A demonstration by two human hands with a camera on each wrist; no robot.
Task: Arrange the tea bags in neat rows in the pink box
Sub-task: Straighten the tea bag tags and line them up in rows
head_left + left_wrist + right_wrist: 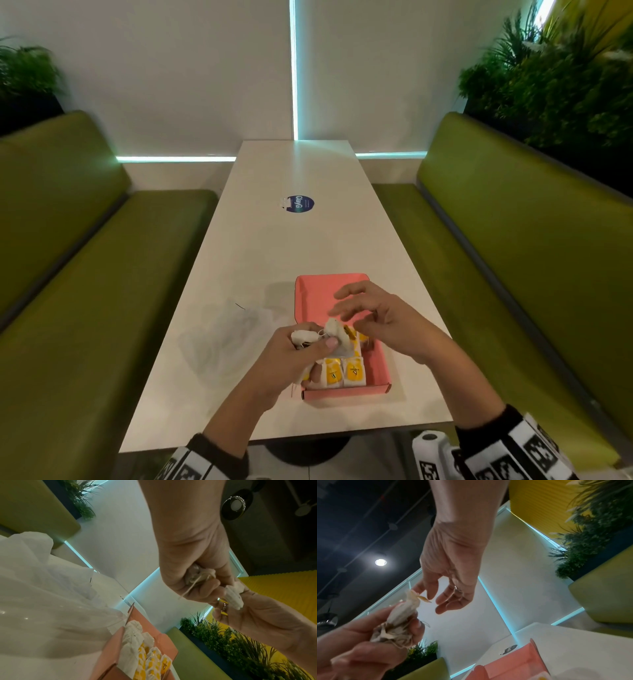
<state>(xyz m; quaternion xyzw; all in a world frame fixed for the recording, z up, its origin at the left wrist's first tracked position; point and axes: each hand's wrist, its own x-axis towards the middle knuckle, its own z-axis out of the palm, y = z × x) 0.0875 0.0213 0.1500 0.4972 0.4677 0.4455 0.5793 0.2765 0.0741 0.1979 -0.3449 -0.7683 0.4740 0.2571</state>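
Note:
The open pink box (346,394) lies near the table's front edge. Yellow-and-white tea bags (352,373) stand in rows at its near end, also seen in the left wrist view (150,660); the far end shows bare pink floor. My left hand (308,342) grips a crumpled bunch of tea bags (397,628) with loose strings, just above the box's left wall. One bag (235,597) sticks up out of that fist. My right hand (356,315) hovers over the box with fingers spread, its thumb (418,588) touching the tip of that bag by the yellow tag (424,599).
A crumpled clear plastic bag (226,335) lies on the white table (274,246) left of the box. A round blue sticker (299,204) sits mid-table. Green benches (85,274) run along both sides, with plants behind them.

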